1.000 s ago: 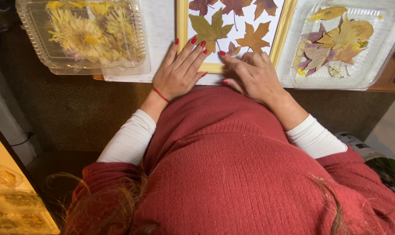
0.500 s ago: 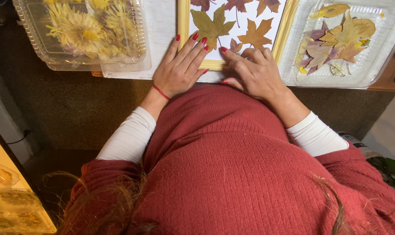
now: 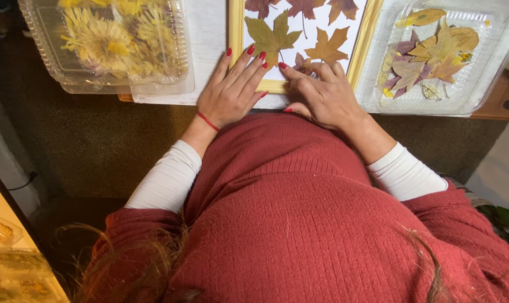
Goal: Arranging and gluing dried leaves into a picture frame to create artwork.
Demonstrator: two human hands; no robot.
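Nearest me is a red ribbed sweater [image 3: 299,224] with white cuffs. Past it, my left hand [image 3: 232,92] lies flat and open on the lower edge of the wooden frame [image 3: 235,33], holding nothing. My right hand [image 3: 321,92] curls, fingertips pinching a small brownish leaf [image 3: 301,63] on the white backing. I judge this the leaf-placing step; next calls for pressing gently. Farther out, a clear tray of dried yellow flowers [image 3: 106,42] sits left, and a tray of papery leaves [image 3: 434,53] sits right.
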